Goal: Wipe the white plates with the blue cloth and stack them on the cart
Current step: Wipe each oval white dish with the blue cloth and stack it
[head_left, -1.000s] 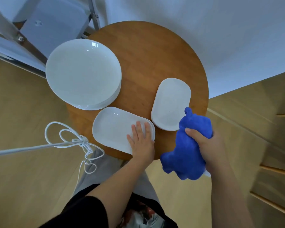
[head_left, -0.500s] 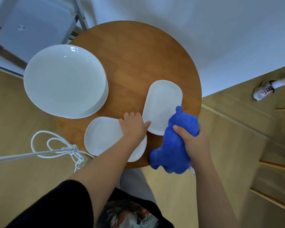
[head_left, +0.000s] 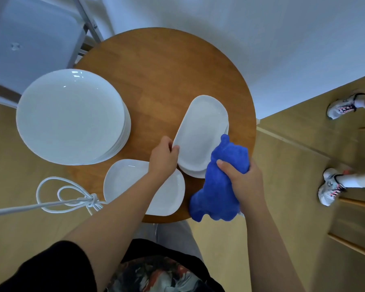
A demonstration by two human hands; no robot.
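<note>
Surface: round wooden table (head_left: 156, 66), seen from above, set against a white wall (head_left: 261, 39) on a light wood floor (head_left: 282, 186); every place below is given relative to this table.
Left hand: the left hand (head_left: 162, 159) is held over the table's near middle, fingers curled, with the thumb laid on the upper face of the top oblong plate (head_left: 200, 133) at its near left rim, so that the rim is pinched.
Top oblong plate: held tilted, its left edge raised off a second oblong plate whose rim (head_left: 198, 174) is seen just beneath, on the table's right half.
Right hand: the right hand (head_left: 244, 182) is closed around the blue cloth (head_left: 217, 186) at the table's near right edge, the thumb pressed across the bunched fabric.
Blue cloth: its upper end is seen touching or overlapping the near right rim of the top oblong plate; its lower end hangs past the table's near edge.
Near oblong plate: another white plate (head_left: 169, 197) lies flat at the table's near edge, partly covered by the left forearm.
Round plates: a stack of round white plates (head_left: 70, 116) is set on the table's left side and overhangs the edge.
Cart: a grey shelf with metal legs (head_left: 30, 39) is seen beyond the table's far left.
Cord: a knotted white cord (head_left: 72, 199) is seen left of the table's near edge.
Bystander: two sneakered feet (head_left: 333, 184) are seen well to the table's right.
</note>
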